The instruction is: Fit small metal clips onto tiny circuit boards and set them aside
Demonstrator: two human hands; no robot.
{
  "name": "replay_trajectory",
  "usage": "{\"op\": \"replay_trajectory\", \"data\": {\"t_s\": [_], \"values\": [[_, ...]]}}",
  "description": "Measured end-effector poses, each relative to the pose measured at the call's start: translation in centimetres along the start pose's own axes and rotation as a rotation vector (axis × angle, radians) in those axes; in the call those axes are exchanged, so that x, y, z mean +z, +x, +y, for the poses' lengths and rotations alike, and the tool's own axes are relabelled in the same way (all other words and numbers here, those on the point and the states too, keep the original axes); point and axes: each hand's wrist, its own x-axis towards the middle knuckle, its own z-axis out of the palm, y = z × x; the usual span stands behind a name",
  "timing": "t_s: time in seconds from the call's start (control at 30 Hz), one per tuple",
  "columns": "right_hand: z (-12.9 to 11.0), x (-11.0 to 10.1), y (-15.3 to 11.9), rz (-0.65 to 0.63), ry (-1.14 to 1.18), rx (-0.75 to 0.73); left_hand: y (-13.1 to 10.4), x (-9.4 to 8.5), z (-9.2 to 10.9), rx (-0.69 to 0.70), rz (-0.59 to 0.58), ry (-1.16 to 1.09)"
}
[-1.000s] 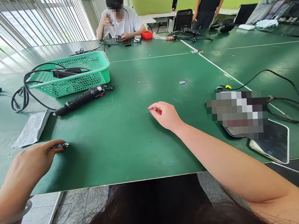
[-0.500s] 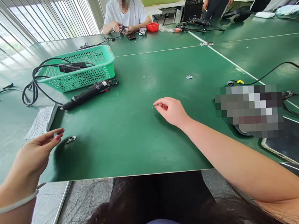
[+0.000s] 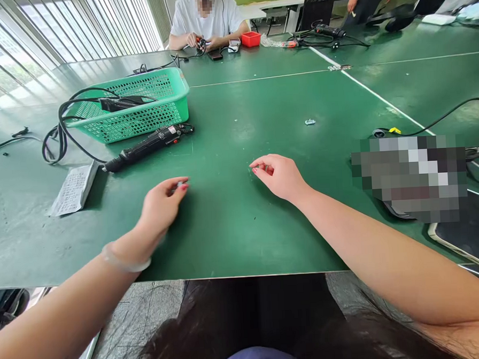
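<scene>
My left hand (image 3: 162,202) is above the table, left of the middle, closed in a pinch. A small pale or silvery piece (image 3: 180,183) shows between its thumb and fingers, too small to name. To the right, my right hand (image 3: 279,176) rests low over the table with curled fingers and the thumb close to the index finger. Whether anything is in that pinch I cannot make out. A gap of bare green table (image 3: 221,218) separates the two hands. Beyond the left hand lies a black electric screwdriver (image 3: 147,147) with a cable.
A green plastic basket (image 3: 140,123) holds black cable and a dark device. White paper (image 3: 73,191) lies at left, a small light-blue piece (image 3: 310,122) ahead. A blurred-out object (image 3: 408,178) and phone (image 3: 467,237) sit at right. Across the table a person (image 3: 207,20) handles something.
My left hand has moved right, toward my right hand, still pinching the small piece. The shiny metal bit beside it no longer shows on the table. My right hand has barely moved.
</scene>
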Motion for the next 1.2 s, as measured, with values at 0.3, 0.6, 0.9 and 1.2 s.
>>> {"op": "replay_trajectory", "data": {"t_s": [0.3, 0.6, 0.9, 1.2], "values": [[0.7, -0.7, 0.5, 0.039, -0.053, 0.067, 1.8, 11.3, 5.7, -0.089, -0.346, -0.744], [0.2, -1.4, 0.9, -0.066, -0.142, 0.162, 2.3, 9.8, 4.3, -0.131, -0.361, -0.921], [0.4, -2.8, 0.7, -0.291, -0.179, 0.095, 2.2, 9.9, 4.4, -0.106, -0.436, -0.879], [-0.2, -2.5, 0.3, -0.144, -0.022, 0.066, 2.1, 10.0, 4.6, -0.127, -0.455, -0.841]]}}
